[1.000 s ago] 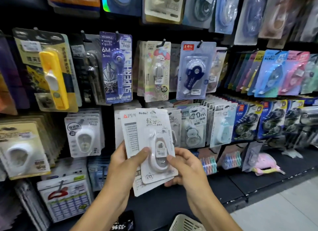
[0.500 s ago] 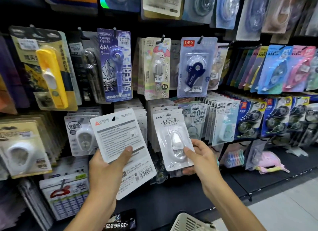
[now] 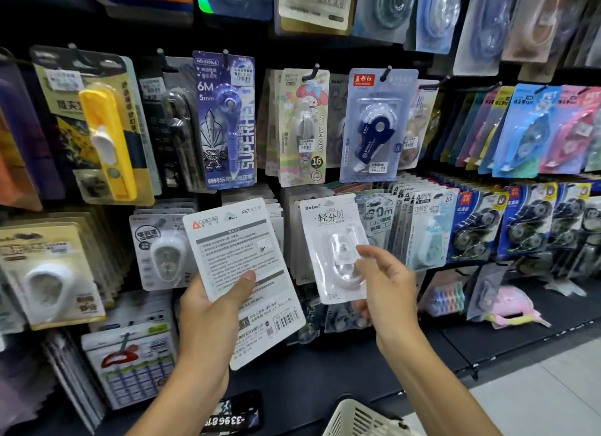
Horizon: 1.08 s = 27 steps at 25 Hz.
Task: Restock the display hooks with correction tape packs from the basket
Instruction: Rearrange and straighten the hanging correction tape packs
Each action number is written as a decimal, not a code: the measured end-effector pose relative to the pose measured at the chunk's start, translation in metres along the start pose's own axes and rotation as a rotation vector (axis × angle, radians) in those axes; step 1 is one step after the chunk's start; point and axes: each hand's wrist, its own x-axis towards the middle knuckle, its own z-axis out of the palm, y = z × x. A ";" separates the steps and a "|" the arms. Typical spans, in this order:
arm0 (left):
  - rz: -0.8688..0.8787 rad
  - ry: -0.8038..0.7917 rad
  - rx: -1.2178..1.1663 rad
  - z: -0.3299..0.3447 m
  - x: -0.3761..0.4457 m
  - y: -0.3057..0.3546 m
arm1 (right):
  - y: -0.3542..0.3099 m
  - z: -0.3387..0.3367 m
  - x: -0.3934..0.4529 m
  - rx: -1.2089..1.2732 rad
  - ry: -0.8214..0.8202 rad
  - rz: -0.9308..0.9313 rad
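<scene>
My left hand [image 3: 211,315] holds a white correction tape pack [image 3: 240,273] with its printed back and barcode facing me, tilted left. My right hand [image 3: 387,292] pinches a second white correction tape pack [image 3: 328,237], front side out, by its clear blister. That pack is raised against a row of the same white packs [image 3: 289,237] hanging on a display hook in the middle of the wall; I cannot tell whether it is on the hook. The white basket [image 3: 357,417] shows only its rim at the bottom edge, below my right forearm.
The black display wall is crowded with hanging packs: a yellow one [image 3: 107,139] at left, a purple one [image 3: 227,120], a blue one [image 3: 374,126] above, dark blue packs [image 3: 478,227] to the right. A black shelf ledge [image 3: 487,335] and pale floor [image 3: 546,393] lie at lower right.
The two packs, held stacked together a second ago, have been split. My right hand has carried the front-facing pack right and up toward the hanging row; my left hand keeps the other pack.
</scene>
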 end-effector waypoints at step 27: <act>0.093 -0.119 0.184 0.030 -0.009 0.003 | 0.005 0.013 -0.044 -0.407 -0.594 -0.257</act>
